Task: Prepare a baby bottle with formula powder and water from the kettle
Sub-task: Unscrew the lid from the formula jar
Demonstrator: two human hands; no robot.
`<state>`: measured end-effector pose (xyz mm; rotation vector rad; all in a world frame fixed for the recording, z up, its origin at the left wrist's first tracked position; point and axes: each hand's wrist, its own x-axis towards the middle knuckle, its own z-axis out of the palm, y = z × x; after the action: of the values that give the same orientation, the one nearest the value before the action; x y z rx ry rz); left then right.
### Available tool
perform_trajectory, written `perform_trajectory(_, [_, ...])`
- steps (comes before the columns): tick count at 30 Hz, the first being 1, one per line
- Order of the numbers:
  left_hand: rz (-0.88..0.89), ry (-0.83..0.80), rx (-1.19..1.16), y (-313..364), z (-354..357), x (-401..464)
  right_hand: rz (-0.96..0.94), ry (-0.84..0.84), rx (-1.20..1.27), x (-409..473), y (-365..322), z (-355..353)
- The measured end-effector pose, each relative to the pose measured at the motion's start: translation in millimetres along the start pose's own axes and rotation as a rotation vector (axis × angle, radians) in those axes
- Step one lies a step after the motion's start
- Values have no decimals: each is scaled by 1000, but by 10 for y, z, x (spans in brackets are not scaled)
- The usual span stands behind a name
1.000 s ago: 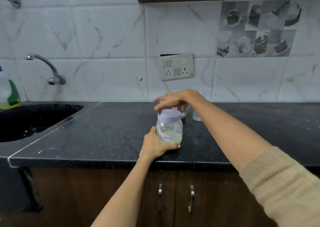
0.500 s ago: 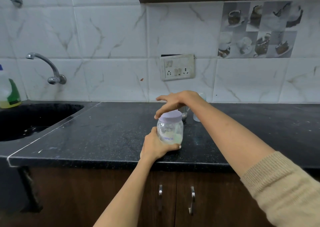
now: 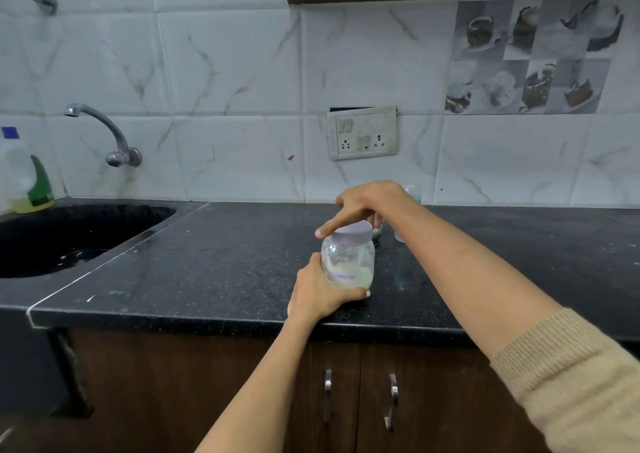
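A clear plastic jar (image 3: 349, 264) labelled "Formula", with a little pale powder at the bottom, stands near the front edge of the black counter (image 3: 221, 262). My left hand (image 3: 318, 290) grips its lower left side. My right hand (image 3: 360, 207) sits over its lavender lid (image 3: 353, 234), fingers curled round the rim. Behind my right arm a clear baby bottle (image 3: 412, 194) shows only partly, and a small metal piece (image 3: 376, 231) peeks out beside the lid. No kettle is in view.
A black sink (image 3: 69, 238) with a wall tap (image 3: 110, 134) lies to the left, a dish-soap bottle (image 3: 29, 182) at its corner. A socket panel (image 3: 363, 133) is on the tiled wall. Cabinet doors with handles (image 3: 360, 400) are below the counter.
My right hand has come down from just above the lid onto it, fingers closing round the rim. The left hand and jar have stayed put.
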<state>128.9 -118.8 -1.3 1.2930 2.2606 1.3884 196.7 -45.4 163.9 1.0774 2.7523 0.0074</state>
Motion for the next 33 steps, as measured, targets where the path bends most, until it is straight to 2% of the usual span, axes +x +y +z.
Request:
perform_trajectory(4, [6, 0, 4, -6, -1, -4, -74, 30, 30, 39, 65, 24])
perform_trajectory(7, [15, 2, 2, -9, 1, 0, -164, -39, 126, 36, 101, 20])
perform_trajectory(10, [27, -1, 9, -8, -5, -3, -146, -87, 108, 24, 105, 25])
perform_trajectory(15, [33, -4, 2, -4, -13, -4, 5, 23, 83, 77, 111, 59])
perform_trajectory(21, [29, -1, -15, -28, 2, 20, -151, 56, 155, 79, 156, 24])
perform_trajectory(26, [27, -2, -11, -32, -10, 19, -210, 44, 350, 86, 311, 30])
perform_trajectory(33, [-5, 0, 27, -22, -109, 30, -226, 81, 894, 137, 572, 302])
